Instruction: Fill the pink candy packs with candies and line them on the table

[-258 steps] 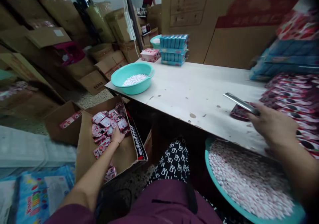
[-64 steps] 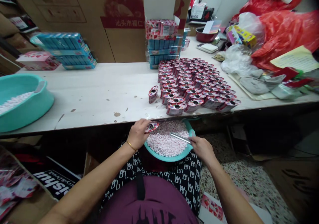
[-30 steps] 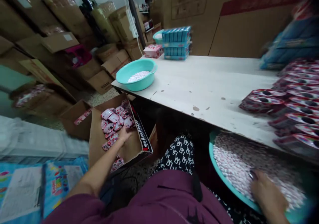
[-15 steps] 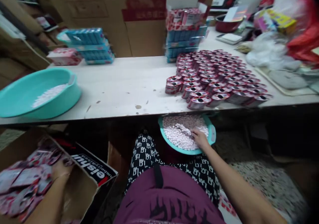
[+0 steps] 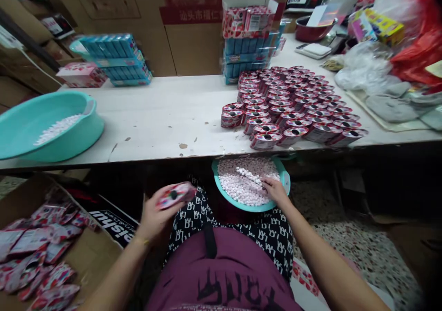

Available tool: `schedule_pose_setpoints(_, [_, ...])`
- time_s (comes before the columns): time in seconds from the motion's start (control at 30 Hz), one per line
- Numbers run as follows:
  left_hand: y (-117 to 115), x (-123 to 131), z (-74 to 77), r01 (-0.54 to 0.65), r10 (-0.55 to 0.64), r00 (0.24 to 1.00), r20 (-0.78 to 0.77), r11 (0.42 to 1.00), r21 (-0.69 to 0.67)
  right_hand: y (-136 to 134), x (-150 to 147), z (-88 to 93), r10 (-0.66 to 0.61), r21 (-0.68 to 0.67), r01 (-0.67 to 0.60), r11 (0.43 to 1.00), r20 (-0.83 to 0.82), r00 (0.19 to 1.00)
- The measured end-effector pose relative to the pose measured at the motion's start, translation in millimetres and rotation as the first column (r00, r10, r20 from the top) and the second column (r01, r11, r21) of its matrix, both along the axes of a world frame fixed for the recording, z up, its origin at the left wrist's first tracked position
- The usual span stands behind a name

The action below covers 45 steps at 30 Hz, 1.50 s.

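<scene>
My left hand (image 5: 154,215) is closed round a small red and pink candy case (image 5: 176,194), held above my lap. My right hand (image 5: 274,190) rests in a teal basin (image 5: 285,181) on my knees and grips a metal scoop (image 5: 249,175) loaded with pink and white candies (image 5: 235,186). Just above, on the white table (image 5: 155,117), stand several rows of like red cases (image 5: 290,103) with round holes on top.
An open cardboard box (image 5: 86,255) of flat red cases (image 5: 31,251) sits at my lower left. A second teal basin (image 5: 44,131) with candies stands on the table's left. Blue carton stacks (image 5: 113,60), cardboard boxes and red plastic bags (image 5: 410,48) line the back and right.
My left hand has come out of the cardboard box with a red case and moved toward my lap. My right hand has lifted the scoop with candies on it.
</scene>
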<state>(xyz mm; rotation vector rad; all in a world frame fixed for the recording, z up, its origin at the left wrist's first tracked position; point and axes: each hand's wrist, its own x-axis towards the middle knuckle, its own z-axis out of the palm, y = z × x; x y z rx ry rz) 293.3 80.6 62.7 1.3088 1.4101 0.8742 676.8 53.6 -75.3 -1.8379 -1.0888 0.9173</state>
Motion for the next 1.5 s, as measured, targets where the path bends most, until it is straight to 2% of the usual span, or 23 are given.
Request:
schedule_pose_setpoints(0.1, [26, 81, -26.8, 0.267, -0.27, 0.961, 0.065, 0.962, 0.062, -5, 8, 28.5, 0.008, -0.006, -0.008, 1.0, -0.006, 1.0])
schedule_pose_setpoints(0.17, [42, 120, -42.7, 0.339, -0.347, 0.932, 0.099, 0.936, 0.096, -8, 14, 50.7, 0.037, 0.01, -0.037, 0.999, 0.013, 0.999])
schedule_pose_setpoints(0.23, [53, 147, -55.4, 0.302, -0.306, 0.941, 0.144, 0.952, 0.054, -9, 19, 70.4, 0.066, 0.017, -0.067, 0.998, 0.045, 0.997])
schedule_pose_setpoints(0.3, [59, 163, -65.9, 0.189, -0.168, 0.959, 0.226, 0.979, -0.077, -9, 23, 84.5, 0.087, 0.017, -0.089, 0.996, 0.08, 0.993])
schedule_pose_setpoints(0.37, [61, 171, -74.8, 0.101, -0.042, 0.96, 0.278, 0.974, -0.201, -9, 25, 92.6, 0.106, 0.012, -0.108, 0.994, 0.111, 0.988])
schedule_pose_setpoints(0.4, [62, 173, -78.7, 0.1, -0.038, 0.961, 0.273, 0.971, -0.216, -8, 25, 95.2, 0.118, 0.012, -0.12, 0.993, 0.129, 0.985])
schedule_pose_setpoints(0.47, [61, 176, -84.6, 0.155, -0.128, 0.974, 0.189, 0.979, -0.135, -7, 23, 99.5, 0.156, -0.001, -0.159, 0.987, 0.179, 0.971])
schedule_pose_setpoints(0.53, [60, 177, -87.6, 0.246, -0.248, 0.968, 0.037, 0.968, 0.044, -4, 19, 105.6, 0.218, -0.061, -0.209, 0.976, 0.278, 0.935])
schedule_pose_setpoints(0.63, [61, 179, -88.2, 0.388, -0.35, 0.92, -0.174, 0.875, 0.291, 4, 8, 121.4, 0.35, -0.273, -0.239, 0.932, 0.506, 0.788])
schedule_pose_setpoints(0.7, [62, 181, -88.5, 0.455, -0.377, 0.886, -0.269, 0.818, 0.352, 10, -2, 135.7, 0.448, -0.415, -0.215, 0.884, 0.621, 0.643])
schedule_pose_setpoints(0.8, [62, 184, -91.2, 0.497, -0.389, 0.861, -0.328, 0.78, 0.38, 21, -24, 158.3, 0.568, -0.549, -0.193, 0.813, 0.676, 0.47])
schedule_pose_setpoints(0.9, [63, 186, -94.9, 0.484, -0.38, 0.87, -0.313, 0.781, 0.396, 30, -45, 177.3, 0.605, -0.566, -0.223, 0.794, 0.695, 0.388])
schedule_pose_setpoints(1.0, [64, 183, -96.5, 0.44, -0.373, 0.896, -0.239, 0.808, 0.391, 30, -44, 186.9, 0.601, -0.547, -0.25, 0.799, 0.712, 0.362])
schedule_pose_setpoints(1.1, [67, 171, -97.4, 0.336, -0.319, 0.942, -0.106, 0.89, 0.309, 14, -16, 175.8, 0.573, -0.55, -0.178, 0.816, 0.729, 0.375])
schedule_pose_setpoints(1.17, [69, 162, -99.7, 0.255, -0.26, 0.966, 0.004, 0.952, 0.169, -1, 5, 152.4, 0.56, -0.57, -0.106, 0.815, 0.727, 0.398])
schedule_pose_setpoints(1.23, [71, 158, -103.8, 0.209, -0.21, 0.971, 0.111, 0.978, 0.026, -11, 13, 118.6, 0.544, -0.578, -0.073, 0.813, 0.709, 0.449])
schedule_pose_setpoints(1.37, [71, 172, -112.9, 0.188, -0.159, 0.958, 0.24, 0.977, -0.102, -3, -15, 47.6, 0.45, -0.505, -0.095, 0.858, 0.651, 0.611])
schedule_pose_setpoints(1.43, [69, 183, -114.4, 0.188, -0.145, 0.95, 0.278, 0.973, -0.133, 9, -33, 23.6, 0.389, -0.488, -0.048, 0.872, 0.629, 0.673])
schedule_pose_setpoints(1.5, [68, 189, -112.2, 0.198, -0.138, 0.935, 0.328, 0.967, -0.158, 16, -40, 9.7, 0.309, -0.462, -0.001, 0.887, 0.591, 0.746])
